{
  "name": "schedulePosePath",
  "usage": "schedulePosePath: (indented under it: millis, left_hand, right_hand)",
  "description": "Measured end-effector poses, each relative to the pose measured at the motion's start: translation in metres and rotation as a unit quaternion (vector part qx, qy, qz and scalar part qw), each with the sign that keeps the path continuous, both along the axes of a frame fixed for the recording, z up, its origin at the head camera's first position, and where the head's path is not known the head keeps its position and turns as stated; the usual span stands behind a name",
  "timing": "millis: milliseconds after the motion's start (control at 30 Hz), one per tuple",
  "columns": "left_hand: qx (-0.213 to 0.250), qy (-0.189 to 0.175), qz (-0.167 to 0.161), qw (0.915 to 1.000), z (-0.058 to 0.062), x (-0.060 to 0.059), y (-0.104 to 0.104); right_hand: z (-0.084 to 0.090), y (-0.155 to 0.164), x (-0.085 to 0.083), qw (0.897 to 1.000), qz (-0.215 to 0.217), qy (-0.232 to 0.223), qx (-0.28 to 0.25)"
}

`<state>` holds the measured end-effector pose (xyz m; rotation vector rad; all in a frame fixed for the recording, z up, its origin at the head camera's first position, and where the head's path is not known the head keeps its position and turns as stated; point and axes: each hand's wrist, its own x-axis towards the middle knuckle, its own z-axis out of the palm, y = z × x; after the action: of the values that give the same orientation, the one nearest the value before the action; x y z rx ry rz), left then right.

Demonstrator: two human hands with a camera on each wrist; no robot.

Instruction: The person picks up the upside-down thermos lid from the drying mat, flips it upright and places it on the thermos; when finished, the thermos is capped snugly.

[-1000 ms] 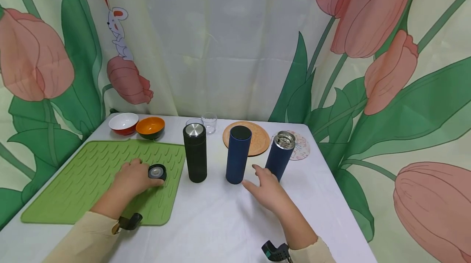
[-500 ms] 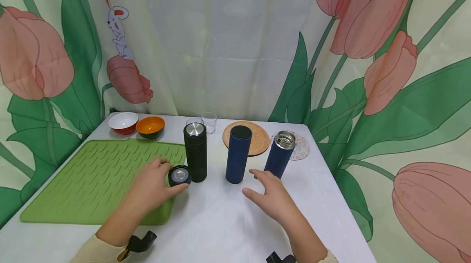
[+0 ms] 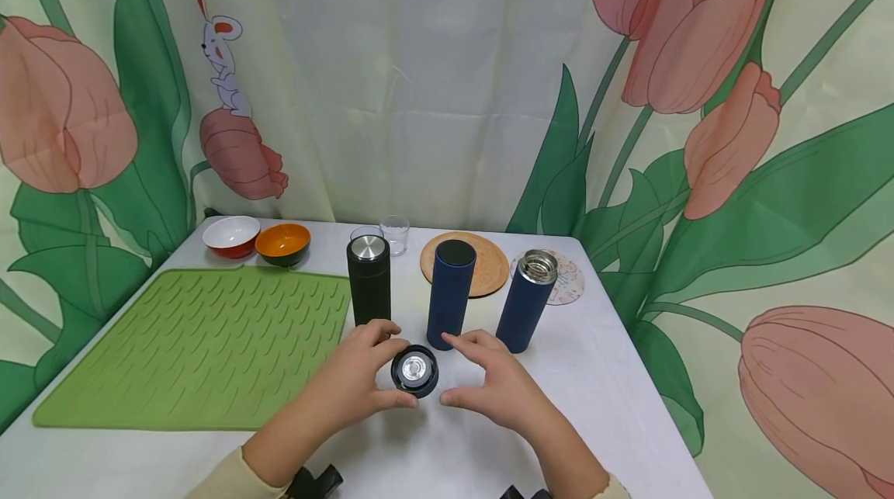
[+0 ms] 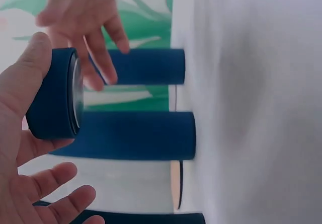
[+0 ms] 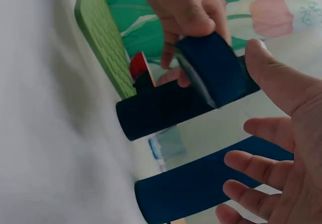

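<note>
Between thumb and fingers, my left hand point(image 3: 352, 376) pinches a round dark blue bottle lid point(image 3: 415, 372) above the white cloth. The upper face of the lid shows a dark rim around a silvery disc. My right hand point(image 3: 499, 386) faces it from the right, thumb and fingers spread apart; the right wrist view shows a gap between these fingers point(image 5: 261, 166) and the lid point(image 5: 214, 70). Just behind the hands stands a blue bottle with a dark top point(image 3: 450, 297). To its right, a second blue bottle point(image 3: 525, 309) stands uncapped, its steel mouth showing.
A black bottle point(image 3: 370, 278) with a silver top stands behind my left hand. The green mat point(image 3: 209, 351) covers the table's left side. Farther back are a red-and-white bowl point(image 3: 233, 237), an orange bowl point(image 3: 282, 243), clear glasses point(image 3: 395, 235), a wooden board point(image 3: 489, 266) and a patterned coaster point(image 3: 569, 282).
My left hand has carried the lid rightward from over the green mat, past the black bottle, to in front of the middle blue bottle. My right hand has moved slightly nearer to me, away from the uncapped bottle.
</note>
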<state>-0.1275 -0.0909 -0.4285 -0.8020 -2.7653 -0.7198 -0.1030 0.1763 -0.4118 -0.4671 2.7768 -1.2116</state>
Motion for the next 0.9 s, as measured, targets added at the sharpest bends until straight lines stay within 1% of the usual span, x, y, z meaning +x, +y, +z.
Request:
schedulePosePath:
  millis: [100,200,333,467,533,600,633,667,700,733,767,800,833,867,900]
  left_hand:
    - [0.005,0.008,-0.017,0.9998,0.002,0.001,0.006]
    - [0.007,0.019,-0.029,0.9994,0.005,0.001,0.009]
    - [0.007,0.024,-0.036,0.999,0.008,0.002,0.012]
    - [0.013,0.015,-0.036,0.9991,0.007,0.003,0.014]
    - [0.025,0.002,-0.029,0.9993,0.006,0.004,0.015]
    - [0.051,-0.016,-0.013,0.9985,0.004,0.004,0.015]
    - [0.068,-0.027,-0.003,0.9973,0.004,0.004,0.014]
    - [0.083,-0.039,0.006,0.9958,0.004,0.004,0.014]
    - [0.103,-0.056,0.012,0.993,0.003,0.004,0.014]
    - [0.128,-0.078,0.011,0.9887,0.002,0.003,0.014]
    - [0.153,-0.106,0.006,0.9824,0.002,0.003,0.014]
    - [0.178,-0.142,-0.005,0.9737,0.001,0.003,0.015]
    - [0.206,-0.185,-0.023,0.9608,0.001,0.002,0.015]
    - [0.235,-0.231,-0.043,0.9431,0.0,0.002,0.015]
    - [0.263,-0.279,-0.06,0.9218,-0.001,0.002,0.015]
  right_hand:
    - [-0.004,-0.003,0.0,1.0,0.025,0.011,-0.006]
    - [-0.007,-0.006,0.0,0.999,0.036,0.02,-0.012]
    - [-0.008,-0.009,-0.001,0.999,0.037,0.023,-0.023]
    - [-0.009,-0.01,-0.001,0.999,0.031,0.034,-0.02]
    - [-0.008,-0.011,0.0,0.998,0.025,0.057,-0.016]
    - [-0.009,-0.011,0.001,0.994,0.02,0.104,-0.008]
    - [-0.009,-0.011,0.001,0.991,0.021,0.135,-0.005]
    - [-0.01,-0.01,0.001,0.985,0.024,0.171,0.0]
    - [-0.01,-0.01,0.0,0.977,0.029,0.211,0.006]
    - [-0.012,-0.009,0.0,0.966,0.036,0.256,0.013]
    - [-0.013,-0.009,-0.001,0.953,0.045,0.3,0.021]
    - [-0.014,-0.008,-0.002,0.938,0.054,0.342,0.029]
    - [-0.014,-0.007,-0.002,0.922,0.062,0.38,0.039]
    - [-0.015,-0.007,-0.003,0.907,0.07,0.413,0.048]
    - [-0.015,-0.007,-0.003,0.892,0.078,0.441,0.055]
